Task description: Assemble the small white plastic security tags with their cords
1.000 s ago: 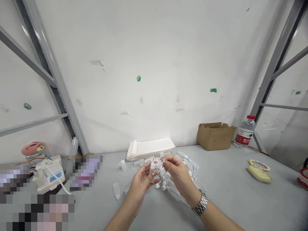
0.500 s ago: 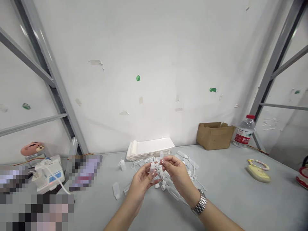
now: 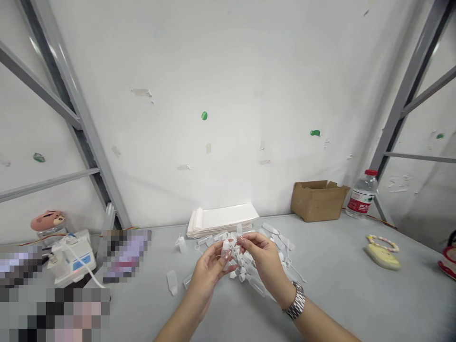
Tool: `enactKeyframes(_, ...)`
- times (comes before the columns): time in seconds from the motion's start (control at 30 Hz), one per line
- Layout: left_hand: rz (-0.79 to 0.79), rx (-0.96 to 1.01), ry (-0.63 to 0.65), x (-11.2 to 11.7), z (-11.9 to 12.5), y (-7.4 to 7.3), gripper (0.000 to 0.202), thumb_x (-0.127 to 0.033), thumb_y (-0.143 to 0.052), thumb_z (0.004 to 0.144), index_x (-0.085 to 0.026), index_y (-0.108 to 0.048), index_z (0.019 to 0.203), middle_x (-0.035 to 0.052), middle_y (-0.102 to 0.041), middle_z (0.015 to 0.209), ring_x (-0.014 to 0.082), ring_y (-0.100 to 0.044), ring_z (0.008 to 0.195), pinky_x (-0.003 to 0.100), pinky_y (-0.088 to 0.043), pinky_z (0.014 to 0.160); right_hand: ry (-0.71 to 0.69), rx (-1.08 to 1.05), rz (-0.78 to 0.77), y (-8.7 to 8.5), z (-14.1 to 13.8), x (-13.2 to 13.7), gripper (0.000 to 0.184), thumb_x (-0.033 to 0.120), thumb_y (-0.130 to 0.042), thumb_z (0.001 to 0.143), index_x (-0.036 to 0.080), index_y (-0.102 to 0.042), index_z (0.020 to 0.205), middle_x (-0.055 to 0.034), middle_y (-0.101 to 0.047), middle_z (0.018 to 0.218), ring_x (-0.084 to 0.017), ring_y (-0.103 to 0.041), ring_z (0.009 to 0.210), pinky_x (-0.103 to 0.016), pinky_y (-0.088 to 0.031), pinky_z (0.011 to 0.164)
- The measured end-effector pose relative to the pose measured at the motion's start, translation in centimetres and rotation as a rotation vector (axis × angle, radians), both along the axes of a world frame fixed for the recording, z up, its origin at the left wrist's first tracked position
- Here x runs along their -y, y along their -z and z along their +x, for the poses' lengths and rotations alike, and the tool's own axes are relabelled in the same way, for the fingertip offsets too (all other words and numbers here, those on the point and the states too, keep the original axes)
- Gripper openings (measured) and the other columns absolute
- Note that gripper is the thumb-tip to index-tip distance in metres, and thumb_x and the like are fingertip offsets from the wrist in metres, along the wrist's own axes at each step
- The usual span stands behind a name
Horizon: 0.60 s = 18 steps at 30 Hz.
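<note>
Upright in my left hand (image 3: 211, 268) is a small translucent dropper bottle (image 3: 225, 249) with a white tip, held between thumb and fingers. My right hand (image 3: 262, 254) is beside it with thumb and index finger pinched together near the bottle's top. What the pinch holds is too small to make out. Under and behind both hands lies a pile of clear plastic bottles (image 3: 255, 284) and white caps (image 3: 242, 275), partly hidden by the hands. One capped bottle (image 3: 182, 244) stands off to the left, and an uncapped bottle (image 3: 172, 282) lies nearer to me.
A stack of white paper sheets (image 3: 228, 218) lies against the wall. Further right are a cardboard box (image 3: 318, 202) and a water bottle (image 3: 361, 195). A yellow item (image 3: 383, 257) with a bead bracelet (image 3: 392, 247) lies at right. A white power strip (image 3: 73, 259) is at left.
My right hand has shifted very slightly down beside the bottle top. My left hand and the dropper bottle stay almost in place.
</note>
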<state>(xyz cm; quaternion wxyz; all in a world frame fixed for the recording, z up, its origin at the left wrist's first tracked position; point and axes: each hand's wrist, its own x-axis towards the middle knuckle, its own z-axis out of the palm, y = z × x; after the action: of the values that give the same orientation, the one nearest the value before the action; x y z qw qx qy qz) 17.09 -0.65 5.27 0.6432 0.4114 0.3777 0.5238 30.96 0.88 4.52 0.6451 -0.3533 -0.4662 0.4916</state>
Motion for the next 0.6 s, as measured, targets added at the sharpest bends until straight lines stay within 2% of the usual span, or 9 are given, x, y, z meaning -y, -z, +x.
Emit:
enactKeyframes(0.2, 0.042, -0.003, -0.022, 0.0, 0.2, 0.3, 0.041, -0.033, -0.072, 0.062, -0.017, -0.062, 0.098, 0.0068, -0.062, 0.097, 0.0199, -0.058, 0.087, 0.038, -0.052, 0.079, -0.01, -0.006, 0.022, 0.5, 0.1, -0.4, 0.012, 0.029, -0.067, 0.068, 0.018, -0.067, 0.069, -0.0008, -0.063, 0.066, -0.012, -0.053, 0.061, -0.026, -0.045, 0.063)
enactKeyframes(0.33, 0.074, -0.007, -0.049, -0.1, 0.2, 0.6, 0.042, -0.035, -0.071, 0.062, -0.017, -0.061, 0.099, 0.0079, -0.064, 0.1, 0.0223, -0.059, 0.09, 0.038, -0.052, 0.078, 0.027, 0.038, 0.032, 0.3, 0.0, -0.2, 0.013, 0.031, -0.068, 0.067, 0.018, -0.067, 0.069, -0.0017, -0.064, 0.065, -0.014, -0.055, 0.062, -0.028, -0.046, 0.063)
enactKeyframes(0.5, 0.064, -0.025, 0.024, -0.3, -0.1, 0.7, 0.04, -0.035, -0.069, 0.065, -0.018, -0.061, 0.1, 0.0079, -0.063, 0.102, 0.0223, -0.058, 0.095, 0.037, -0.051, 0.081, 0.051, 0.118, 0.058, -0.4, -0.3, 0.6, 0.011, 0.029, -0.067, 0.067, 0.02, -0.07, 0.072, -0.0038, -0.068, 0.074, -0.017, -0.059, 0.069, -0.03, -0.048, 0.067)
enactKeyframes(0.6, 0.062, -0.03, 0.023, -0.2, -0.2, 0.6, 0.04, -0.035, -0.07, 0.064, -0.018, -0.061, 0.1, 0.0078, -0.064, 0.1, 0.0222, -0.058, 0.093, 0.037, -0.051, 0.081, 0.056, 0.126, 0.05, -0.5, -0.4, 0.9, 0.011, 0.029, -0.067, 0.067, 0.021, -0.07, 0.073, -0.0045, -0.069, 0.076, -0.018, -0.061, 0.07, -0.032, -0.05, 0.068)
